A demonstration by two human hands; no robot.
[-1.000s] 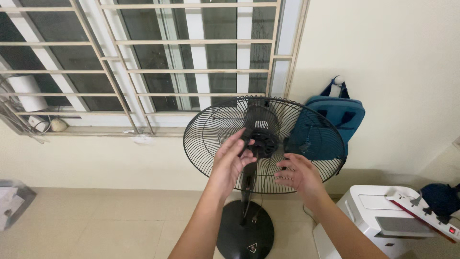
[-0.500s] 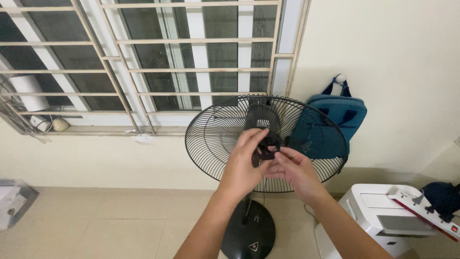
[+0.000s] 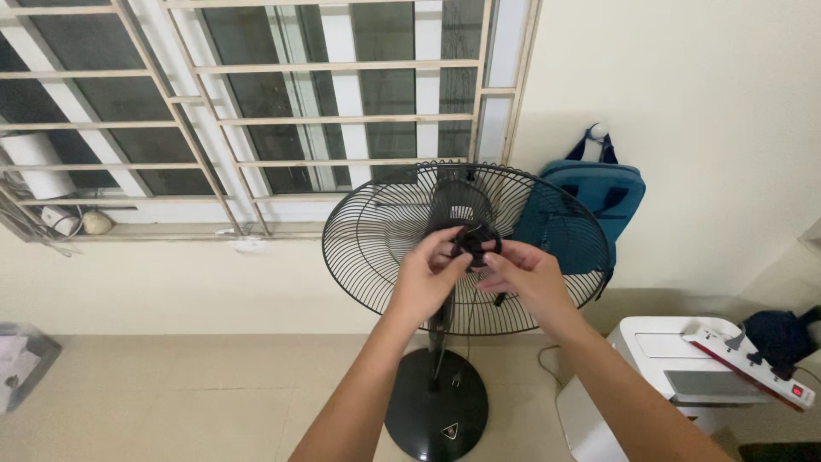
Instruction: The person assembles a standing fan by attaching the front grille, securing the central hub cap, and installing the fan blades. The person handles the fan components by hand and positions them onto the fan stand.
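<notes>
Both hands have closed in on the fan's hub: left hand [image 3: 425,278] and right hand [image 3: 523,272] pinch the black nut [image 3: 475,239] between fingertips, at the grille [image 3: 376,231] centre.

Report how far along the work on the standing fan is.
Done: the fan's front grille and blades are off; only the rear grille stands on its round base. In hand: the left hand and right hand both grip the black ring nut at the hub. Left: the rear grille remains mounted.

Black fan grille [image 3: 385,231], blue bag [image 3: 599,205]
</notes>
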